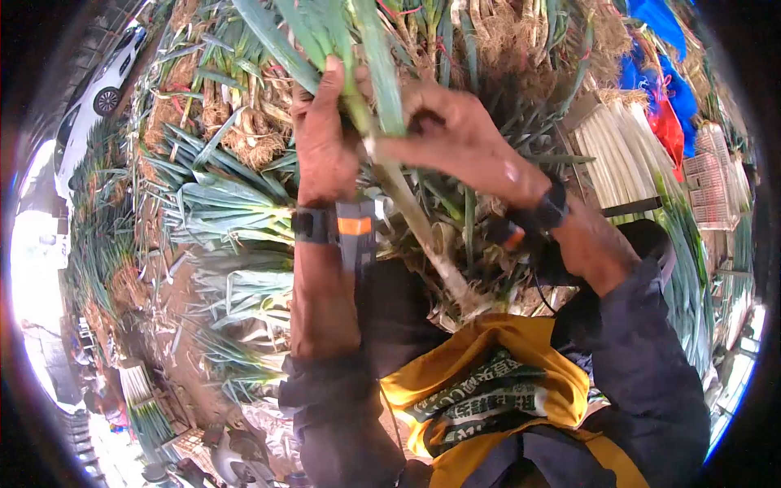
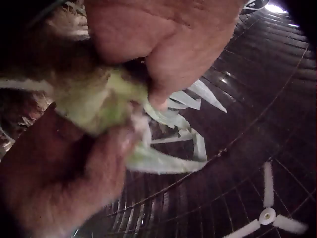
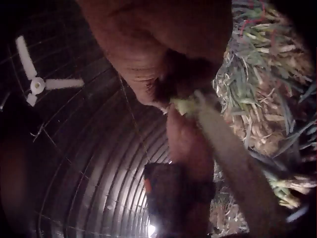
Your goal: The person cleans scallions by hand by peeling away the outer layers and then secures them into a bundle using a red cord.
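A long leek [image 1: 415,215] slants from green leaves at the top of the head view down to the person's lap. The left hand [image 1: 325,134] grips it below the leaves, thumb pointing up along the stalk. Beside it, the right hand [image 1: 464,134] pinches at the stalk, blurred, with a leaf strip by its fingers. In the left wrist view, the left hand [image 2: 168,39] and right hand [image 2: 74,173] meet at the pale green stalk [image 2: 101,101], torn leaf [image 2: 168,161] hanging beside them. The right wrist view has the right hand [image 3: 158,44] over the stalk [image 3: 237,173], its fingertips hidden.
Leek bundles [image 1: 236,207] lie on the left, with rooty bundles [image 1: 512,32] beyond the hands. White trimmed stalks [image 1: 614,150], a plastic crate [image 1: 710,179] and blue bags [image 1: 663,81] are on the right. A white car [image 1: 102,98] stands at the far left.
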Tool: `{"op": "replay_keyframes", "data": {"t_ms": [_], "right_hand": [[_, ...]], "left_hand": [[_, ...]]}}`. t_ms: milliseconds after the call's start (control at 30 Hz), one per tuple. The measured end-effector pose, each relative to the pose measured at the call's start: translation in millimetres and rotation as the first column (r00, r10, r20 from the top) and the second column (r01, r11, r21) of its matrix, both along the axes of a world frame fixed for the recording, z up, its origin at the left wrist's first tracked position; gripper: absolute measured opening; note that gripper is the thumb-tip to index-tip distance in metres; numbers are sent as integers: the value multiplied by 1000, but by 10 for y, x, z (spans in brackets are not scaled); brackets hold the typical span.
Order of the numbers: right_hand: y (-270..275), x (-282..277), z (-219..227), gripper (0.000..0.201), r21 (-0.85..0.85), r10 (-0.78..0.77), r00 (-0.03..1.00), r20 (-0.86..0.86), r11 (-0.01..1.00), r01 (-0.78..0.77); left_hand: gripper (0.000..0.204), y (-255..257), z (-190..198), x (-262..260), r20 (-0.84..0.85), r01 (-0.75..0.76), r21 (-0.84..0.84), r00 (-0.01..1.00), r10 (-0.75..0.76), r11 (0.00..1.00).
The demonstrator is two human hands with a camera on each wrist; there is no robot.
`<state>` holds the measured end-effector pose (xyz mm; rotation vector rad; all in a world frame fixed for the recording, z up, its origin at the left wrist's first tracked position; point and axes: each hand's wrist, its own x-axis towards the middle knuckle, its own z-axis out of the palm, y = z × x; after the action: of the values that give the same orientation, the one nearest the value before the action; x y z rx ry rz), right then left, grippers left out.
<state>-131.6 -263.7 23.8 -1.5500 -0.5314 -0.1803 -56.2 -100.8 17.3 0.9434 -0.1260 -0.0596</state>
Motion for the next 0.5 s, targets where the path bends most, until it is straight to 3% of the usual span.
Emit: {"op": "replay_keyframes", "data": {"t_ms": [67, 100, 133, 200, 233, 267, 333, 433, 500], "right_hand": [[82, -111, -149, 10, 271, 85, 994, 61, 957, -99], [-39, -186, 49, 9, 242, 74, 986, -146, 970, -37], [-152, -91, 63, 7, 306, 35, 986, -160, 952, 16], [-504, 48, 36, 19, 224, -115, 953, -282, 957, 182], [-688, 165, -20, 26, -135, -300, 946, -123, 949, 283], [-860, 266, -144, 33, -453, -409, 908, 94, 794, 405], [-1180, 365, -950, 42, -824, -394, 918, -30, 530, 200], [-857, 67, -1227, 44, -764, -373, 921, 111, 560, 319], [-528, 162, -868, 52, -499, -272, 962, 4, 833, 237]], "left_hand": [[28, 243, -186, 307, -56, 51, -102, 997, -57, 993], [28, 340, -220, 365, -48, 116, -162, 991, -125, 980], [29, 367, -157, 324, -4, 69, -111, 998, -70, 991], [30, 420, -52, 199, 94, -29, -27, 995, 31, 999], [29, 467, -63, 186, 89, -68, 3, 994, 68, 998], [30, 503, -62, 166, 99, -97, 21, 991, 95, 995], [32, 525, -19, 148, 128, -145, 55, 982, 137, 988], [32, 433, 93, 120, 130, -122, 23, 984, 118, 992], [32, 376, 15, 52, 100, -45, -10, 994, 46, 999]]}}
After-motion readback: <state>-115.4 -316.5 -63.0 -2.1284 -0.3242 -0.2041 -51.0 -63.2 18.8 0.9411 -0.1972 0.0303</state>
